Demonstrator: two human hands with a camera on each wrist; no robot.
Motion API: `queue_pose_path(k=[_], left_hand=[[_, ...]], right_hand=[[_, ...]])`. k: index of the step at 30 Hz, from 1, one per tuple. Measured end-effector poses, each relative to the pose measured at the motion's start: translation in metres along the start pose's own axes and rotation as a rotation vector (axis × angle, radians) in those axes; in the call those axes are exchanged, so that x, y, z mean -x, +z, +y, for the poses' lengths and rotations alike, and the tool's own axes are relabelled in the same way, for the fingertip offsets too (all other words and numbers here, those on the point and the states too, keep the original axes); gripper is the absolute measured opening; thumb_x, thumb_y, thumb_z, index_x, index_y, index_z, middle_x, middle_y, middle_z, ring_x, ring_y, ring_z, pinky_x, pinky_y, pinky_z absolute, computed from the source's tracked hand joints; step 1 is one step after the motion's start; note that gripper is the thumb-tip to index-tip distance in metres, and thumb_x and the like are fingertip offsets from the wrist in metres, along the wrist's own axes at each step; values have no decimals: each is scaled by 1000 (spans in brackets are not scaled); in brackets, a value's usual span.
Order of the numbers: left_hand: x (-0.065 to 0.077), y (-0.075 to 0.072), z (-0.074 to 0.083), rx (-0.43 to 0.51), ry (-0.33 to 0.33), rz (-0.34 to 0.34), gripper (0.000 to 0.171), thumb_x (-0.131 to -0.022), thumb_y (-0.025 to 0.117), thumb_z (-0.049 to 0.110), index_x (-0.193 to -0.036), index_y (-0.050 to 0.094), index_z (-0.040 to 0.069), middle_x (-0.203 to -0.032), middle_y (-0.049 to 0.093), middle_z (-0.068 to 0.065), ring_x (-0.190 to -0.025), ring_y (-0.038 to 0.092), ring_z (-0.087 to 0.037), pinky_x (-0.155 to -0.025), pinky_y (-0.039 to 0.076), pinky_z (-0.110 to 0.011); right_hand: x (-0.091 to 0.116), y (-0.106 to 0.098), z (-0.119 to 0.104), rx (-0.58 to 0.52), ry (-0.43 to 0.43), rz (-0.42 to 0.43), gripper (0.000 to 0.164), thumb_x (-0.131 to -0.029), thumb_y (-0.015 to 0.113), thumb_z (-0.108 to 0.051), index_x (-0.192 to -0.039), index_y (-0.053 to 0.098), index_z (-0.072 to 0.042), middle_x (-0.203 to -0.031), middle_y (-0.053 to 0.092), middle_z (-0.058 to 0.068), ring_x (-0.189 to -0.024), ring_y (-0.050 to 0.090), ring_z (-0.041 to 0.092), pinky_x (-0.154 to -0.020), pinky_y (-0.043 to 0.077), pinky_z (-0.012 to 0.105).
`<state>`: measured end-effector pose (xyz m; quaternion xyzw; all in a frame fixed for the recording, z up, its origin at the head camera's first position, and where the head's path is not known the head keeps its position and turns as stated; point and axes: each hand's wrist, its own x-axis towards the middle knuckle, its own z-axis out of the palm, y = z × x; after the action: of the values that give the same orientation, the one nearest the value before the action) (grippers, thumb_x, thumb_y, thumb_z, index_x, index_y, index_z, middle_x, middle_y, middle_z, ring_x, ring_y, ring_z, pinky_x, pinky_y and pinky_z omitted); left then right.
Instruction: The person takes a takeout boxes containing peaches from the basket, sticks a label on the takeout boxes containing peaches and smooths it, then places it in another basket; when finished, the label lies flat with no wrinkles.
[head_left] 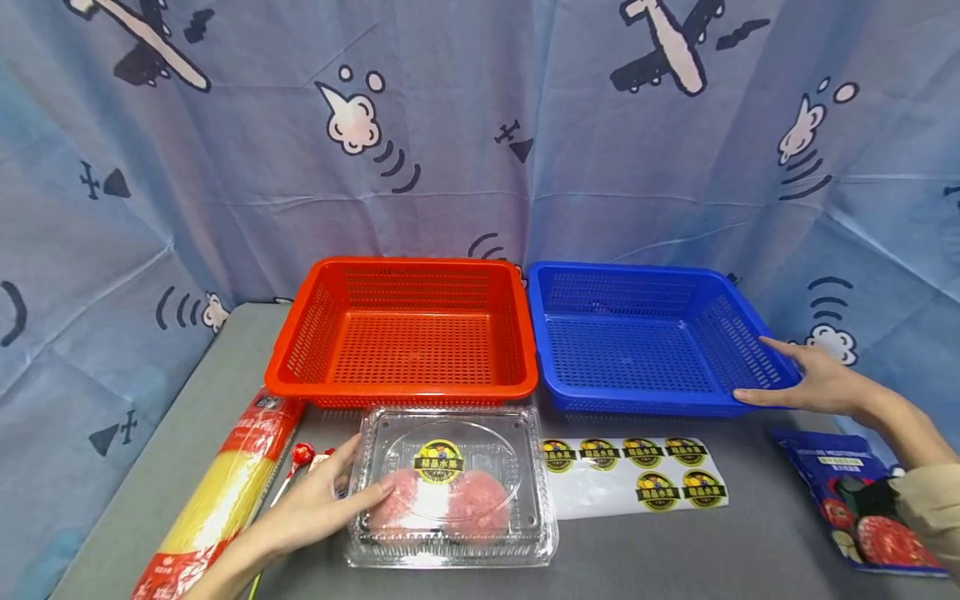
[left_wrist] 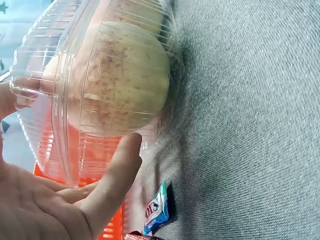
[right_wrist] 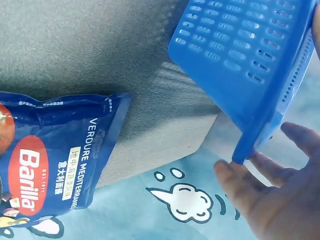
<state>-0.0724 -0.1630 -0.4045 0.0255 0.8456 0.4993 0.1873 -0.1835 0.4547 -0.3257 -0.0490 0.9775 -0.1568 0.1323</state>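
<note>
My left hand (head_left: 318,500) holds a clear plastic clamshell box (head_left: 525,500) by its left side, the thumb reaching over the lid. Inside the box lie two round fruits (left_wrist: 120,80), pale yellow with reddish speckles in the left wrist view. A round black-and-gold label (head_left: 438,461) is on the lid. At the right, my right hand (head_left: 828,379) grips the near right corner of a blue plastic basket (head_left: 637,400). In the right wrist view, fingertips (right_wrist: 227,172) meet the blue basket's rim at that corner.
A red basket (head_left: 405,389) stands left of the blue one, behind the box. Left lie a spaghetti pack (head_left: 225,492), a lollipop (head_left: 302,453) and a small blue wrapped candy (left_wrist: 157,210). A label sheet (head_left: 600,496) and a blue Barilla pouch (head_left: 847,492) lie right. Curtain behind.
</note>
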Motion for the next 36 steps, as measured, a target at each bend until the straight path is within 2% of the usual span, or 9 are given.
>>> queue_pose_path(k=[3, 6, 11, 13, 16, 23, 26, 30, 36], left_hand=[[0, 0, 0, 32, -36, -2, 96, -92, 74, 41, -160, 22, -3, -163, 30, -31, -134, 54, -49, -105, 50, -58], [1, 2, 0, 86, -81, -9, 93, -92, 74, 42, -159, 26, 1, -162, 30, -32, -133, 55, -47, -92, 57, -52], [1, 4, -2, 238, -115, -61, 80, -96, 69, 39, -154, 28, 3, -151, 40, -36, -103, 68, -29, -68, 60, -39], [1, 3, -2, 288, -113, -89, 75, -98, 67, 38, -151, 28, 3, -143, 49, -33, -89, 68, -22, -65, 60, -38], [1, 1, -4, 351, -104, -128, 71, -100, 64, 37, -149, 27, 3, -131, 58, -22, -80, 67, -19, -60, 59, -35], [2, -3, -6, 443, -58, -182, 64, -101, 62, 31, -147, 28, 1, -119, 67, -9, -83, 71, -20, -60, 61, -36], [5, -1, -7, 472, -42, -179, 61, -102, 60, 30, -146, 29, 1, -122, 66, -10, -85, 70, -20, -61, 61, -38], [8, 3, -6, 490, -52, -154, 58, -102, 60, 29, -144, 30, 3, -127, 59, -15, -90, 68, -19, -63, 60, -39], [12, 6, 1, 509, -56, -153, 57, -101, 60, 29, -141, 29, 5, -113, 62, -8, -91, 69, -19, -69, 60, -41]], right_hand=[[0, 0, 1, -24, 12, -22, 111, -92, 73, -45, -157, 6, 15, -151, 13, 54, -137, 17, 72, -100, 30, 79], [2, 0, 2, -34, 43, -50, 115, -93, 70, -48, -156, -1, 16, -151, 8, 54, -138, 11, 73, -102, 27, 80], [3, -1, 5, -81, 73, -98, 118, -95, 66, -51, -153, -9, 20, -152, -4, 53, -140, 0, 72, -104, 21, 81], [3, 0, 6, -106, 78, -112, 118, -97, 64, -51, -152, -12, 21, -151, -7, 53, -140, -3, 72, -105, 19, 82], [3, 0, 7, -137, 86, -129, 119, -98, 62, -52, -151, -16, 20, -151, -11, 53, -140, -5, 71, -105, 19, 82], [2, 1, 7, -216, 84, -148, 118, -99, 62, -50, -150, -20, 18, -151, -20, 49, -142, -11, 70, -106, 16, 82], [2, 2, 7, -208, 81, -149, 118, -99, 61, -51, -150, -20, 19, -151, -19, 49, -141, -11, 70, -106, 17, 82], [2, 2, 6, -201, 84, -158, 119, -99, 61, -51, -149, -21, 19, -151, -19, 50, -141, -10, 70, -105, 18, 82], [1, 1, 6, -213, 87, -179, 120, -99, 61, -51, -148, -23, 20, -150, -22, 50, -140, -12, 70, -105, 17, 82]])
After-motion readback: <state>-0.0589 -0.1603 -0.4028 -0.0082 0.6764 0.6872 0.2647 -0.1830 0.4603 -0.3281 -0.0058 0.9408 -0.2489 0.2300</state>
